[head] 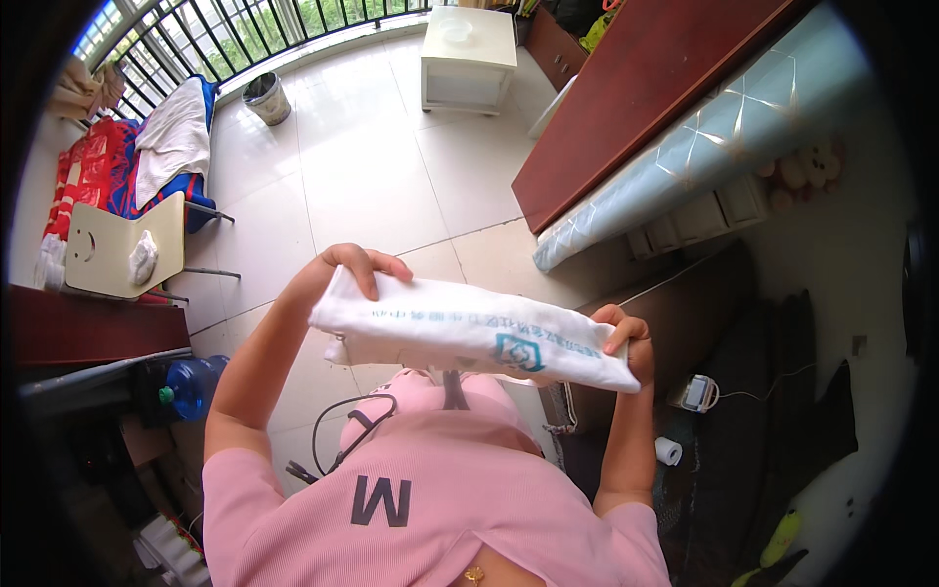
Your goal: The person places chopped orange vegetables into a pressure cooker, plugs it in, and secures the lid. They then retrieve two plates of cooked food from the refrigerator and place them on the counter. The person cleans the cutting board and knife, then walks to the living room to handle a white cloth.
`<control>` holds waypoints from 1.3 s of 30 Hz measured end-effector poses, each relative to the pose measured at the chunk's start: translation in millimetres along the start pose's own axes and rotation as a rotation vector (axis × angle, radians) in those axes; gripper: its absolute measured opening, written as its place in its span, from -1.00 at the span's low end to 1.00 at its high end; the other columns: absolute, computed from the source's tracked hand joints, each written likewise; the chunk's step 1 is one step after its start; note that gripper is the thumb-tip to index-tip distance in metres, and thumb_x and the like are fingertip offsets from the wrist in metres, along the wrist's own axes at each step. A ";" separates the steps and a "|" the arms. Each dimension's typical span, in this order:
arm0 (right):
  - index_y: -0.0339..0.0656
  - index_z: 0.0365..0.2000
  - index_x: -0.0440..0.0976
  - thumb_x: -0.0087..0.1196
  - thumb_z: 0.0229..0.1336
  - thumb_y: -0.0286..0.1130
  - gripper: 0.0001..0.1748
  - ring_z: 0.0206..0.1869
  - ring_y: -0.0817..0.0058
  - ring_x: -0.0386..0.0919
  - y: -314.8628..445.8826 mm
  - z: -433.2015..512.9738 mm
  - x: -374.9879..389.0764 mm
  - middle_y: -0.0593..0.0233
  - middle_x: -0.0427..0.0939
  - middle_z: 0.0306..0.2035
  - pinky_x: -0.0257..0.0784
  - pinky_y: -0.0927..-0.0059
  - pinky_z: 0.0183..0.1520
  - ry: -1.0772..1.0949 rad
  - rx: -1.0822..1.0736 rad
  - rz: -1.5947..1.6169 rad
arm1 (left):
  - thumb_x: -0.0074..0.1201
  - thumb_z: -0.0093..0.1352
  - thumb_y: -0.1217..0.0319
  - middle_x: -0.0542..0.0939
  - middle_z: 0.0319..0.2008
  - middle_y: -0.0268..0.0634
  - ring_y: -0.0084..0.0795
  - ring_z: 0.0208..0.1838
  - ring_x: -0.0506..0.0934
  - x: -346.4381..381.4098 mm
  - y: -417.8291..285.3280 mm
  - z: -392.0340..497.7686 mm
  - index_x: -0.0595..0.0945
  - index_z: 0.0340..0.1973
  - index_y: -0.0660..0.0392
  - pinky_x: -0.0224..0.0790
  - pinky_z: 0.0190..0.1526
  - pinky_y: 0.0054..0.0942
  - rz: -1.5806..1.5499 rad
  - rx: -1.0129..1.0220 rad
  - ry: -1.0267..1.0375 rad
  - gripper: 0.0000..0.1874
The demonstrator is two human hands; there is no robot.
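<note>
A white folded cloth (455, 323), perhaps a towel or a fabric bag, is stretched across in front of my chest. Teal writing and a round teal emblem are printed on the side that faces me. My left hand (358, 265) grips its upper left corner, fingers over the top edge and the thumb out of sight. At the other end, my right hand (629, 337) pinches the cloth's right edge, with part of the palm hidden behind it. The cloth hangs in the air, slightly lower on the right, and its lower left edge shows several layers.
A chair (165, 249) holding a small white bundle stands left, near a blue water bottle (192, 389). Further off are a bin (267, 99) and a white cabinet (469, 59). A red-brown table (623, 95) is at right, above a dark sofa (741, 323) with a toilet roll (667, 451).
</note>
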State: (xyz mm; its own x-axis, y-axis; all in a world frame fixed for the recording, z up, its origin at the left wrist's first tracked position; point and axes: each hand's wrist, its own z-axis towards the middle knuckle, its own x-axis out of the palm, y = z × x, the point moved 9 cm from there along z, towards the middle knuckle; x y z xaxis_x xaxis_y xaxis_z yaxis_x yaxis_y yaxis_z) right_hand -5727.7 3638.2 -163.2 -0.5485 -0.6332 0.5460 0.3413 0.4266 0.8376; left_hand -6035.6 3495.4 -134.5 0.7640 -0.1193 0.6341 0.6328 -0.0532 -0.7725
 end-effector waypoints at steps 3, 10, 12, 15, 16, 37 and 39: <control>-0.33 -0.61 0.60 -0.02 -0.21 -0.82 -0.76 -0.10 0.33 0.50 -29.8 -14.2 -22.8 0.05 0.53 -0.12 0.37 0.39 0.05 0.094 0.178 -0.419 | 0.11 0.19 0.54 0.62 -0.32 0.00 -0.28 -0.24 0.59 -13.2 2.4 -2.1 0.60 -0.69 0.21 0.51 -0.20 -0.43 0.119 0.099 0.015 -0.81; -0.33 0.27 0.06 0.46 -0.35 -0.24 0.15 0.39 0.32 0.03 41.6 39.4 68.8 0.09 0.12 0.32 -0.05 0.26 0.37 0.314 0.026 -0.791 | 0.13 0.09 0.58 0.62 -0.40 -0.11 -0.28 -0.33 0.57 90.7 -50.8 55.4 0.64 -0.63 0.21 0.45 -0.18 -0.39 0.457 0.065 0.573 -0.94; -0.30 0.31 -0.04 0.47 -0.36 -0.23 0.24 0.44 0.29 -0.13 22.5 63.5 141.4 0.12 0.02 0.37 -0.17 0.27 0.40 0.510 -0.169 -0.816 | 0.16 -0.02 0.68 0.64 -0.37 -0.15 -0.26 -0.31 0.57 121.9 -44.3 68.0 0.65 -0.59 0.20 0.44 -0.18 -0.35 0.506 0.000 0.770 -0.87; -0.29 0.01 0.36 0.44 -0.32 -0.46 -0.23 0.03 0.39 0.44 -33.7 81.9 178.7 0.14 0.49 -0.06 0.35 0.37 0.09 0.497 0.055 -0.809 | 0.14 -0.02 0.68 0.64 -0.35 -0.17 -0.27 -0.28 0.58 162.8 -55.3 73.1 0.66 -0.60 0.18 0.44 -0.17 -0.37 0.811 -0.031 0.861 -0.86; -0.28 -0.20 0.47 0.41 -0.24 -0.49 -0.51 -0.18 0.49 0.53 -34.1 79.4 180.7 0.26 0.57 -0.26 0.46 0.46 -0.13 0.343 0.039 -0.589 | 0.12 0.11 0.67 0.63 -0.20 -0.15 -0.31 -0.21 0.59 163.2 -57.2 71.7 0.68 -0.37 0.19 0.45 -0.18 -0.46 0.868 -0.023 0.857 -0.80; -0.31 -0.11 0.44 0.31 -0.09 -0.38 -0.51 -0.10 0.44 0.48 -70.3 -24.7 141.8 0.21 0.51 -0.16 0.36 0.38 0.00 0.056 -0.016 -0.561 | 0.19 -0.09 -0.37 -0.17 0.44 0.01 -0.15 0.49 -0.27 51.6 80.8 -18.1 -0.24 0.39 0.08 -0.49 0.40 -0.17 0.690 -0.027 0.282 0.40; -0.29 -0.07 0.42 0.31 -0.09 -0.40 -0.48 -0.03 0.45 0.44 -68.7 -26.3 132.2 0.21 0.49 -0.12 0.32 0.38 0.05 0.137 -0.104 -0.581 | 0.03 0.12 -0.32 -0.04 0.40 -0.02 -0.18 0.46 -0.15 40.9 108.2 -16.6 0.01 0.35 0.15 -0.38 0.38 -0.24 0.608 -0.060 0.338 0.12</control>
State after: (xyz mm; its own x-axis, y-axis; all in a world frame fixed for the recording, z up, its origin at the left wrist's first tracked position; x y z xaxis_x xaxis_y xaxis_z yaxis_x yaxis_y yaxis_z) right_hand -5803.6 3508.2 -148.1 -0.5667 -0.8239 -0.0100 0.0917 -0.0752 0.9930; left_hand -5938.0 3468.3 -192.7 0.8930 -0.4472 0.0506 0.0899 0.0671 -0.9937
